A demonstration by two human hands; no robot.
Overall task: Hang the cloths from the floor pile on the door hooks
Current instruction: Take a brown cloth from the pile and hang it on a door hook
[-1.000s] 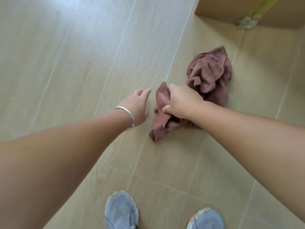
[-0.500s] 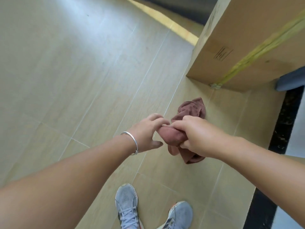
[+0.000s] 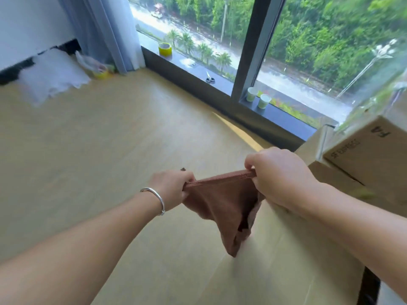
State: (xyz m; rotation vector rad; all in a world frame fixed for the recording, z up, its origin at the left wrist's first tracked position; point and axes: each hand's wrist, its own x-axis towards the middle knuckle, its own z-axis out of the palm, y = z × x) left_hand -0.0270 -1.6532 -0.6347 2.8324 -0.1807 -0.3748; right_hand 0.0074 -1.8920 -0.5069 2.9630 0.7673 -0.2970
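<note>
Bright daylight, entering through the window [image 3: 308, 51] at top right. Scene evenly lit; no hard shadows on the floor [image 3: 110, 139], only soft shading under the forearms. Pale glare on the floor near the sill [image 3: 220, 84]. Motion blur over most of the frame: floor grain smeared, white sheet [image 3: 50, 75] at left soft-edged. Wide-angle distortion: window frame leans, forearms swell toward the lower corners. Box [image 3: 370, 155] lettering partly legible.

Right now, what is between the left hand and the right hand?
In the head view, the top hem of the brown cloth spans between the left hand and the right hand; each pinches one end, and the rest hangs below.
</note>
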